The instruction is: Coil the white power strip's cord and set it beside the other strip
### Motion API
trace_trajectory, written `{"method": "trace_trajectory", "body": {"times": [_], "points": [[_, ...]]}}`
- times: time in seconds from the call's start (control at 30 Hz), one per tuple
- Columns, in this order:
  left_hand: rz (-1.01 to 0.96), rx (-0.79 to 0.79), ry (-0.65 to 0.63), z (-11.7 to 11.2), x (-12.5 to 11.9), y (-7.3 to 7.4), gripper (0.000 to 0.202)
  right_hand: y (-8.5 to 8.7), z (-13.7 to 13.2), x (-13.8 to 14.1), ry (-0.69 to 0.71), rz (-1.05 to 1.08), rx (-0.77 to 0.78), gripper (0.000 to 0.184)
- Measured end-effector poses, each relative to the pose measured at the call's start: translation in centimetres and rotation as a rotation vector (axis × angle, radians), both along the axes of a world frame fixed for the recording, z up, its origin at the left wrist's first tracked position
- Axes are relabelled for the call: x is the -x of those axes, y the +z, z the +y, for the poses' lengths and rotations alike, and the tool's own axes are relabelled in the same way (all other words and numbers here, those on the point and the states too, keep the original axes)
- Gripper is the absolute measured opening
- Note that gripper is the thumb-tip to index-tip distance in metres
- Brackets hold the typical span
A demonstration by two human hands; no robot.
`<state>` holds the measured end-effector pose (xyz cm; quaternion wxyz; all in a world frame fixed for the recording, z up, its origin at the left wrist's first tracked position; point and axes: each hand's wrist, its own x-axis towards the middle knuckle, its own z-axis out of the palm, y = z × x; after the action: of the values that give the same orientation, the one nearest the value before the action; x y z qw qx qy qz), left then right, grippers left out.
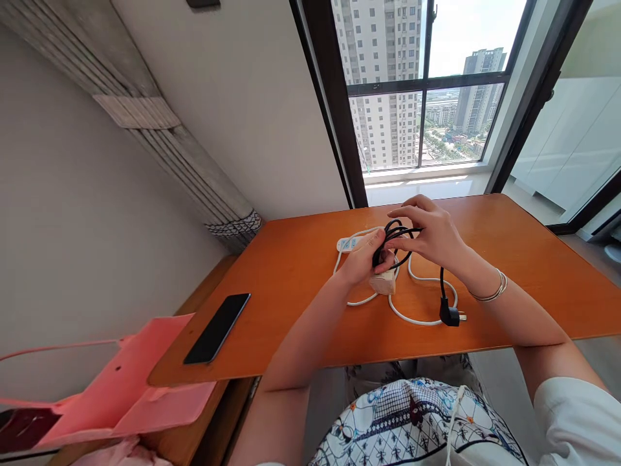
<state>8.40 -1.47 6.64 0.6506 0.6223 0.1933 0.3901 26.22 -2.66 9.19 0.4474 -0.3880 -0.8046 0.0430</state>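
Observation:
A black power cord [398, 231], gathered in loops, is held between my hands above the table. My left hand [363, 259] is closed around the bundle. On its other side, my right hand [429, 233] pinches a part of the cord between thumb and fingers. One end hangs down on the right to a black plug [449, 313] with metal prongs. Under my hands a white cable [417, 321] curls across the tabletop. A white power strip [350, 244] lies behind my left hand, partly covered. A pale block-shaped thing [384, 283] sits just below the bundle.
The orange-brown table [301, 285] spans the view in front of me. A black phone [217, 328] lies on its left part. A pink bag [140, 375] stands beside the left edge. Beyond the table is a window [422, 84], with a gathered curtain [194, 175] to the left.

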Motion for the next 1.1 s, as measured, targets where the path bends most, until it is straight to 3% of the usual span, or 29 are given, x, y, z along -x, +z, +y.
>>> {"method": "trace_trajectory", "body": {"times": [0.23,0.3,0.4,0.53,0.8,0.93,1.03,1.1], "points": [[-0.091,0.150,-0.026,0.4,0.4,-0.2,0.060,-1.1,0.9,-1.1,0.146,-0.035,0.011,0.039],[-0.122,0.178,-0.029,0.5,0.4,-0.2,0.062,-1.8,1.4,-1.5,0.237,0.058,0.123,0.042],[-0.102,0.218,-0.071,0.7,0.4,-0.2,0.059,-2.6,2.0,-1.8,0.337,0.248,0.354,0.032],[-0.075,0.289,-0.149,0.9,0.6,0.0,0.057,-2.5,2.3,-1.6,0.472,0.400,0.625,0.028],[-0.091,0.297,-0.292,0.9,0.8,0.0,0.052,-1.9,2.3,-1.1,0.700,0.602,0.947,0.025],[-0.140,0.358,-0.202,0.5,0.1,0.1,0.058,-2.2,2.5,-0.7,0.685,0.737,1.021,0.026],[-0.213,0.406,-0.073,0.3,-0.4,0.1,0.059,-3.5,2.6,-0.3,0.610,0.784,0.929,0.037],[-0.281,0.417,0.011,0.3,-0.5,0.0,0.060,-4.9,2.4,0.0,0.541,0.688,0.841,0.046]]}}
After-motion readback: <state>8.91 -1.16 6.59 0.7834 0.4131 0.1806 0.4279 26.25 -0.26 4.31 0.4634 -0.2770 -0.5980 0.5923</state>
